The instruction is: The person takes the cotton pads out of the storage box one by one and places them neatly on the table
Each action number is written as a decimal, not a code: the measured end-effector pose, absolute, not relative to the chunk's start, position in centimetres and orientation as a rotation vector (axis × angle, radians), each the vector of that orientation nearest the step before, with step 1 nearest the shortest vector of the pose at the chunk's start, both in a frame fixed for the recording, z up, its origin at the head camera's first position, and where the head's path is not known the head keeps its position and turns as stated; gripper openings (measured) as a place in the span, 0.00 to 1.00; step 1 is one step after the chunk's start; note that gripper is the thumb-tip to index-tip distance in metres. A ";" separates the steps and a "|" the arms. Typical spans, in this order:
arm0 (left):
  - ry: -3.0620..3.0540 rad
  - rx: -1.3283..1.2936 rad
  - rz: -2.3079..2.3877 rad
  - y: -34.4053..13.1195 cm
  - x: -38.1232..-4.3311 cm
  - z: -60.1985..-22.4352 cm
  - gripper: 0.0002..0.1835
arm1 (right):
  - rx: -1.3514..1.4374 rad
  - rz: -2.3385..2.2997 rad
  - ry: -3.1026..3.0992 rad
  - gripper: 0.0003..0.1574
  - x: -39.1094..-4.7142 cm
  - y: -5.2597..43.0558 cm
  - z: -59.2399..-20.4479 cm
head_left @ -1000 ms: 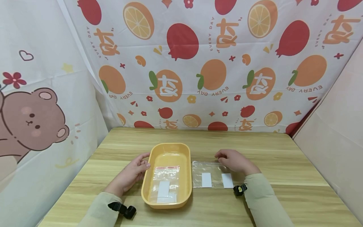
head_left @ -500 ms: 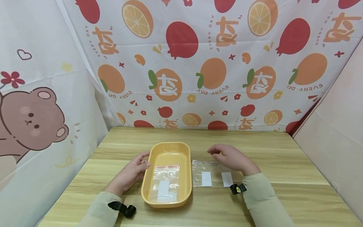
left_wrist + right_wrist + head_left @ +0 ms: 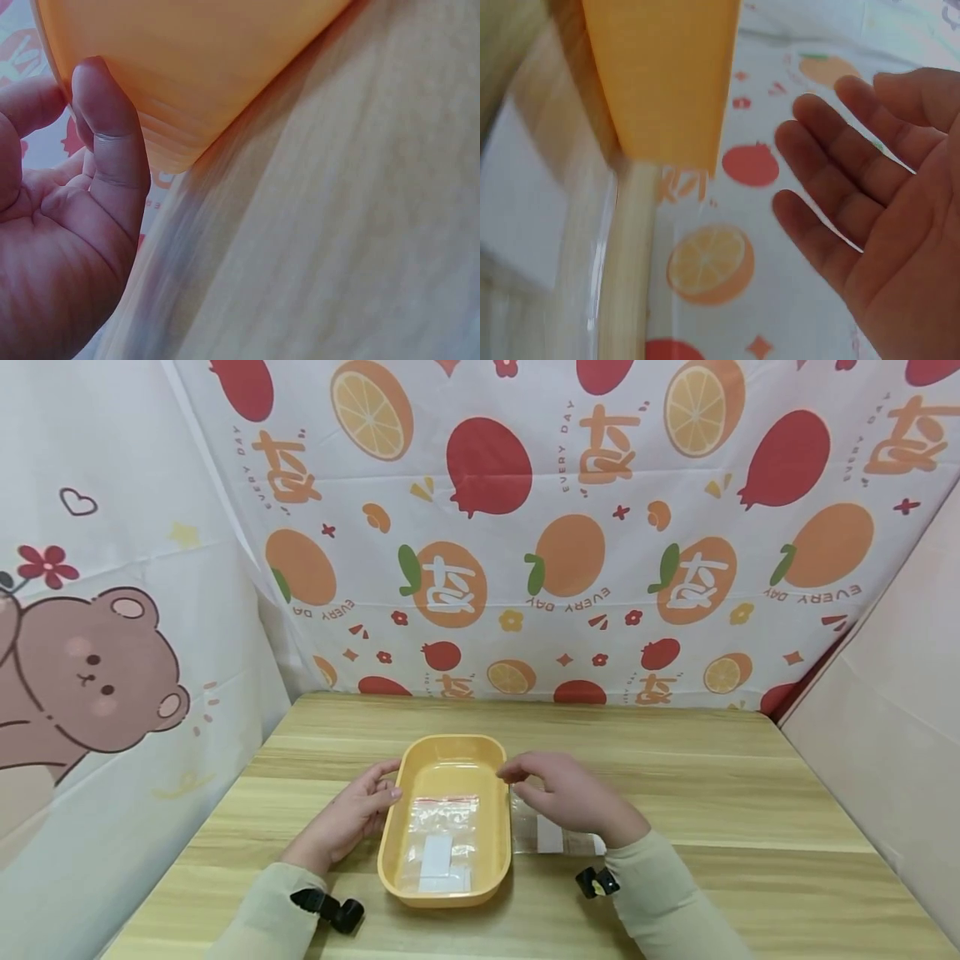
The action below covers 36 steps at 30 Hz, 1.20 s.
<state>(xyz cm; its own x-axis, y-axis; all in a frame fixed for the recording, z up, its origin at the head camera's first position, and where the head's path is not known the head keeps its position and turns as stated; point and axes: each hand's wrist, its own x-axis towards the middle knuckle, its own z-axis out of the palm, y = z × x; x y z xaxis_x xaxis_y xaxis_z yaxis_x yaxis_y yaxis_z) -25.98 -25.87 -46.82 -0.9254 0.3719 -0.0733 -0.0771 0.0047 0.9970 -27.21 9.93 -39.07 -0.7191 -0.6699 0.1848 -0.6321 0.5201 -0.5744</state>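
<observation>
A yellow plastic tray lies lengthwise on the table. My left hand holds it by the left side; in the left wrist view the thumb and a finger meet at the rim. Inside the tray rests a clear zip bag with a red seal and white paper pieces. My right hand hovers by the tray's right rim; the right wrist view shows its fingers loosely bent with nothing in them. Partly hidden under that hand, a second clear zip bag with white pieces lies beside the tray.
The wood-grain table extends on both sides of the tray. A fruit-print curtain hangs behind it, a bear-print cloth at the left and a pale cloth at the right. Black straps with small cameras sit on both wrists.
My right hand has moved left from above the second bag to the tray's right rim, now covering much of that bag. The left hand and tray have stayed in place.
</observation>
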 end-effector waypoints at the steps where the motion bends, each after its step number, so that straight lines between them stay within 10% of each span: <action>1: 1.971 0.306 1.989 -25.9 -26.0 -46.9 0.35 | -1.152 -0.988 2.680 0.16 -27.0 9.5 -39.0; 36: 1.989 0.299 1.993 -25.8 -25.8 -47.1 0.34 | -1.250 -0.005 2.889 0.18 -28.4 -1.4 -43.9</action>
<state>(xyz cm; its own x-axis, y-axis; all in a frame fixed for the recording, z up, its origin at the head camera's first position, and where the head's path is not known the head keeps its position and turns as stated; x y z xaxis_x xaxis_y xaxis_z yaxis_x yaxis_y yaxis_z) -25.80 -25.84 -47.08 -0.9306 0.3594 -0.0692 -0.0700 0.0109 0.9975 -28.39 -1.43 -43.88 -0.6846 -0.7289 0.0068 -0.7289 0.6846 -0.0003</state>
